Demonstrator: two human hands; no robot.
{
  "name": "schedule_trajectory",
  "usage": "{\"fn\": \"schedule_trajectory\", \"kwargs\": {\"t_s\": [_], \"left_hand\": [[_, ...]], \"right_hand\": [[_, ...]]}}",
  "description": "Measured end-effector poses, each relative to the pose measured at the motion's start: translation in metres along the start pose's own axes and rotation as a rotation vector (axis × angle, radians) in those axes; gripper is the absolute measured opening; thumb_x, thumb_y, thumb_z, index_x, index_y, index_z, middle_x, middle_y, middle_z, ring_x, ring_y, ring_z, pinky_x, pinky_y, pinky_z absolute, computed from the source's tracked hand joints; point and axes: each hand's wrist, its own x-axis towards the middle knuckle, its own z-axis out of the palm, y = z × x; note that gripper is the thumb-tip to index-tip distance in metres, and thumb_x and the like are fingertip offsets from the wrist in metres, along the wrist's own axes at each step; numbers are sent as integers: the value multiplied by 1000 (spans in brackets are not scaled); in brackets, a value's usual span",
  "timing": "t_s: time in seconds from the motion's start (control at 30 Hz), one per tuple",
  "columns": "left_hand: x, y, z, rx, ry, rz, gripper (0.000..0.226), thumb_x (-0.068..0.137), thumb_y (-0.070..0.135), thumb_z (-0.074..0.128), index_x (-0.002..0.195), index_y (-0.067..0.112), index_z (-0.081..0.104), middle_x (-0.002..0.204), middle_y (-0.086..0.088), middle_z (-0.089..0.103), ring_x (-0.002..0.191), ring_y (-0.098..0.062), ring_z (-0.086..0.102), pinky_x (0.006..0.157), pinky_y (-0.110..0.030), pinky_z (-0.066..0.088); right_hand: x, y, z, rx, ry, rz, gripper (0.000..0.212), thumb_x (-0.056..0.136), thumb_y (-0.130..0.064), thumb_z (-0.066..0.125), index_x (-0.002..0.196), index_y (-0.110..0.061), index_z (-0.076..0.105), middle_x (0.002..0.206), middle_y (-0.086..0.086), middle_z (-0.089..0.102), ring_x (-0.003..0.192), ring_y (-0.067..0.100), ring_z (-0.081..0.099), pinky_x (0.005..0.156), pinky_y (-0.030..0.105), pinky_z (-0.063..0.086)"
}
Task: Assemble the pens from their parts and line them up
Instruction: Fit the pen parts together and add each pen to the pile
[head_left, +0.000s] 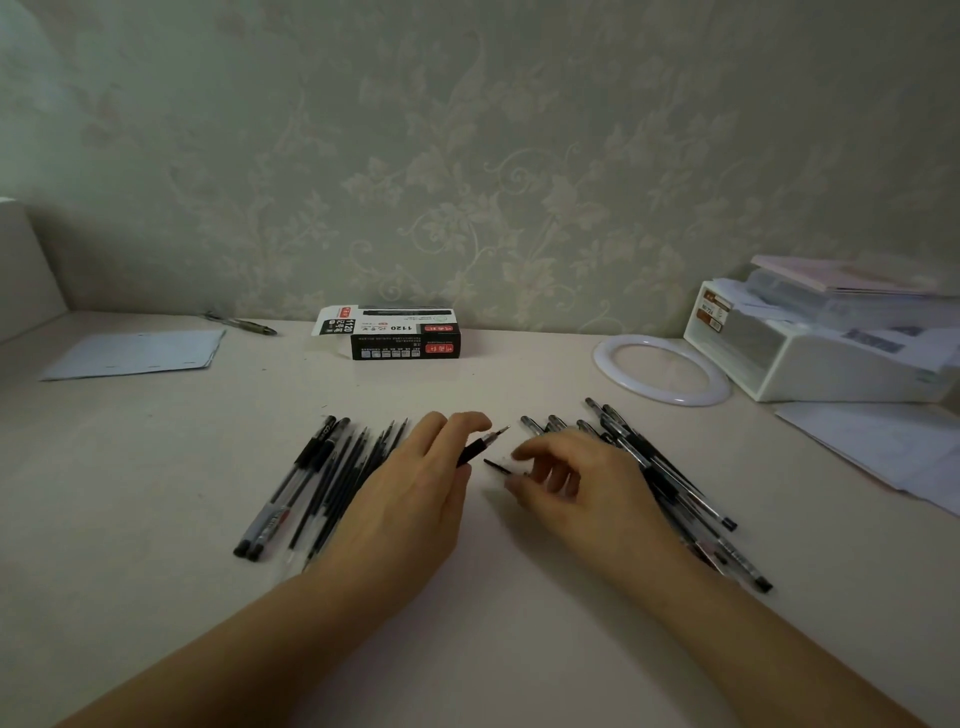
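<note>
My left hand (415, 483) grips a black pen (480, 446) near its tip, the metal point aimed up and to the right. My right hand (576, 483) hovers just right of it with fingers loosely curled over a small dark part (497, 466) on the table; whether it pinches that part I cannot tell. Left of my left hand lie two capped pens (291, 488) beside several bare black refills (348, 478). A heap of pens and barrels (670, 478) lies under and to the right of my right hand.
A black pen box (405, 338) stands open at the back centre. A sheet of paper (135, 353) and a loose pen (244, 323) lie back left. A white ring (662, 369), a white organiser (821, 353) and papers (883, 447) sit on the right.
</note>
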Motion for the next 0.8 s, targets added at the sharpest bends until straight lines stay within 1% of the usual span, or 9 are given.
{"fn": "schedule_trajectory", "kwargs": {"t_s": [0.07,0.13,0.23,0.3,0.4,0.53,0.6,0.7,0.8], "left_hand": [[0,1,-1,-20,22,5,33,96,13,49,128,23,47,107,10,49,79,-8,52,66,-32,50],[1,3,-1,-29,26,23,29,95,14,52,123,21,49,105,12,51,76,-5,49,65,-26,48],[1,4,-1,-35,18,56,22,95,14,54,115,20,52,104,10,55,75,-8,53,63,-34,51],[1,4,-1,-30,22,77,20,95,14,54,113,21,53,102,10,55,75,-12,55,61,-39,51],[2,2,-2,-19,17,113,21,94,14,54,113,24,54,100,12,54,75,-8,53,60,-38,51],[2,3,-2,-3,21,126,21,94,16,55,113,26,54,99,14,53,73,-5,49,59,-36,50],[2,1,-2,15,30,110,22,94,16,55,113,26,54,97,15,52,71,-5,49,57,-33,50],[2,-1,-3,44,55,70,22,94,15,55,114,25,53,97,15,52,69,-8,48,56,-31,50],[3,-2,-4,64,84,10,22,93,17,55,114,24,53,98,14,54,69,-9,49,58,-31,50]], "right_hand": [[2,-3,-1,170,84,80,12,83,-26,76,94,-23,74,78,-8,69,67,3,62,65,11,45],[3,-6,-1,449,59,206,5,85,-25,74,90,-25,76,79,-8,74,67,4,67,65,11,50],[1,-8,3,737,-46,333,10,87,-21,71,86,-26,80,83,1,77,68,9,68,65,16,53],[1,-8,5,817,-57,371,8,84,-25,73,89,-26,80,85,4,77,69,9,66,67,20,54],[3,-6,5,912,-52,416,23,73,-35,76,92,-22,80,89,6,77,72,10,67,70,24,55],[4,-4,5,983,-27,483,17,79,-27,73,91,-15,78,91,7,77,75,12,69,66,21,54],[10,-4,-1,1049,102,517,9,92,-18,65,91,-12,72,92,6,76,76,13,69,64,20,55],[23,3,-28,1118,449,495,10,101,-14,52,93,-11,58,83,1,76,69,12,67,62,20,55],[30,26,-62,650,630,380,9,99,-20,56,92,-18,62,74,-6,72,65,2,65,63,21,52]]}}
